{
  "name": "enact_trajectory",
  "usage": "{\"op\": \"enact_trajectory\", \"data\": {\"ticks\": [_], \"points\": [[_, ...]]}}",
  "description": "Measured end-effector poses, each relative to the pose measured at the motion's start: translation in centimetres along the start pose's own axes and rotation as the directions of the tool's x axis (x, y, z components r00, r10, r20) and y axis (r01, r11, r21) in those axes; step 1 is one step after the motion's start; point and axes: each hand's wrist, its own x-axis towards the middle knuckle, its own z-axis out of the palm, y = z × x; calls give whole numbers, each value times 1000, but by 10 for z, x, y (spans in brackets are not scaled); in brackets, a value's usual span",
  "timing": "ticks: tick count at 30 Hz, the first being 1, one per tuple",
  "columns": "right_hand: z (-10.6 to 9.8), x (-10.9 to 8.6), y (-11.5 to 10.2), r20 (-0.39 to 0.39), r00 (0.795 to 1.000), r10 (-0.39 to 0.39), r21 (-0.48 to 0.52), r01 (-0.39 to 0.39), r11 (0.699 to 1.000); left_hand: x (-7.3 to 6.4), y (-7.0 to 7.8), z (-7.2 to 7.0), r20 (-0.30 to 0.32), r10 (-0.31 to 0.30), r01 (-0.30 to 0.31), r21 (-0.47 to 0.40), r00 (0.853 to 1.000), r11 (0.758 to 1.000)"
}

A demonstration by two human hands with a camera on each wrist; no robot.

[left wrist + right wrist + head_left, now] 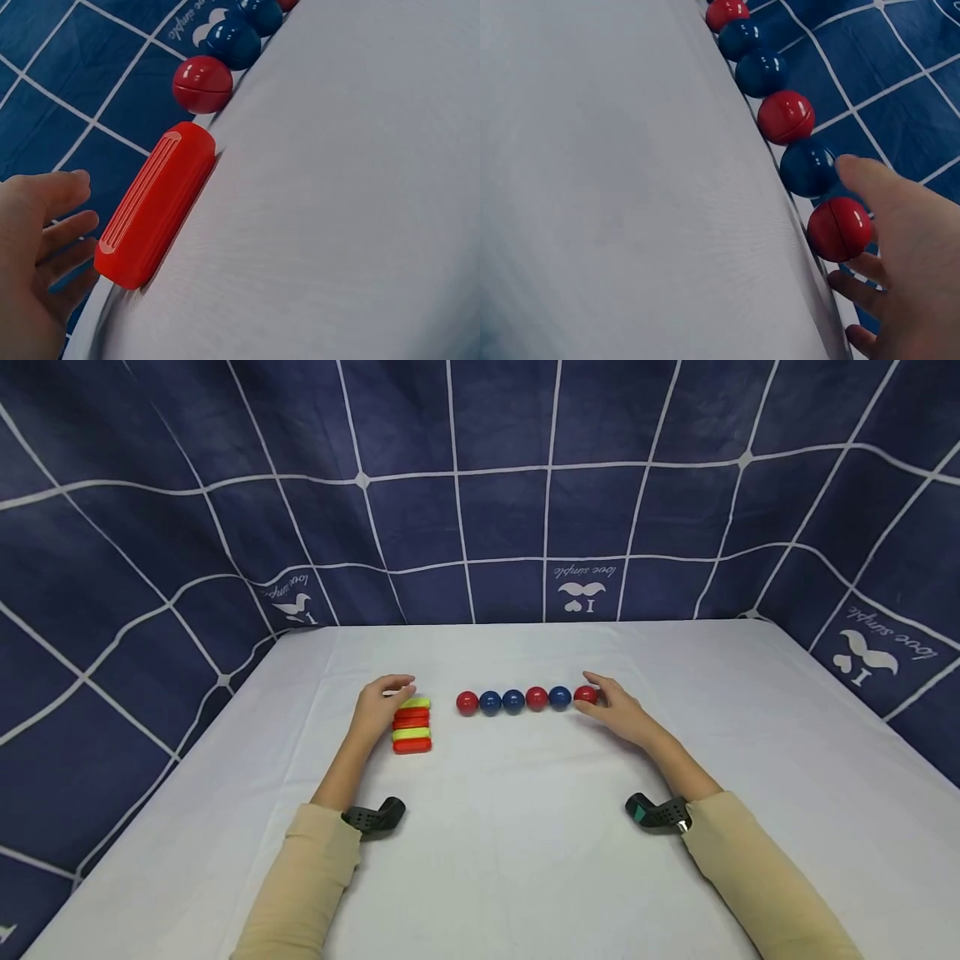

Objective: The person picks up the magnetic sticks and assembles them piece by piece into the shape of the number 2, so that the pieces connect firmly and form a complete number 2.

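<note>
In the head view, my left hand (372, 708) is beside the far end of a column of short ribbed plastic bars, nearest a yellow-green bar (416, 702). Its fingers are bent loosely and nothing shows between them. The nearest bar is red (156, 206); the left wrist view has my fingers to its left, apart from it. My right hand (621, 714) is at the right end of a row of glossy red and blue balls. Thumb and fingers spread around the last red ball (840, 229) without a visible grip. The thumb tip lies close to a blue ball (808, 168).
The balls run in a line toward the bars, ending in a red ball (467, 703). A white cloth (495, 843) covers the table. Behind and at the sides hangs a navy curtain (502, 518) with white grid lines. Each wrist wears a black device (375, 816).
</note>
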Motion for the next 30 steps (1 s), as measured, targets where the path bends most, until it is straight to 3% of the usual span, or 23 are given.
{"op": "enact_trajectory", "data": {"ticks": [4,7,13,17,20,30], "points": [[4,1,1,-40,999,-11,-28,10,1000,2,-8,-2,14,-31,32,-67,999,997],[3,-1,2,-70,997,-39,-19,38,999,3,-13,-3,54,-45,49,-67,998,997],[5,-3,7,-101,991,-88,25,91,996,2,-17,-2,108,-30,23,60,994,998],[7,-3,10,-101,990,-96,42,101,994,3,-18,1,127,6,-26,152,992,988],[8,-3,11,-97,991,-96,31,99,995,4,-18,2,137,3,-30,195,991,980],[8,-4,9,-90,991,-98,-20,97,995,2,-13,1,126,-9,-15,188,992,982]]}}
